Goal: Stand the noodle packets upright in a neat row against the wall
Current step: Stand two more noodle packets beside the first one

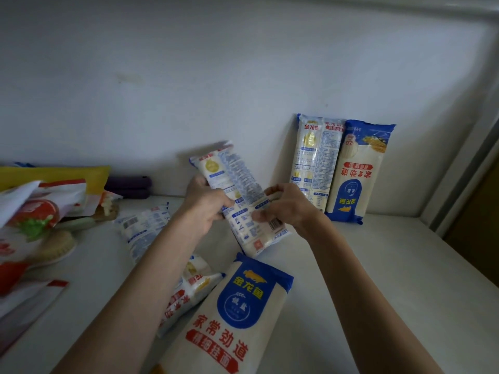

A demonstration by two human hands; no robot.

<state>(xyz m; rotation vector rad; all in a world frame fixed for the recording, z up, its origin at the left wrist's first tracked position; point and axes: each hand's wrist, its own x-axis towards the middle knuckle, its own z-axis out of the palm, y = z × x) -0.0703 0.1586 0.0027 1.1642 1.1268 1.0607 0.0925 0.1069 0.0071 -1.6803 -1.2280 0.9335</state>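
Noodle packet (pixel 239 190), long glossy plastic holding pale noodles, tilts above the white shelf (pixel 378 265), gripped by the left hand (pixel 205 209) and right hand (pixel 286 206). Two upright packets (pixel 316 160) lean on the wall (pixel 216 76); three flat packets (pixel 237 314) lie nearby.

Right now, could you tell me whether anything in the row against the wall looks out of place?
Yes: the right standing packet is upside down, its print inverted, while its neighbour shows its back panel.

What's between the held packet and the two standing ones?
Head view: only the right hand, gripping the held packet; otherwise bare wall up to the standing packets.
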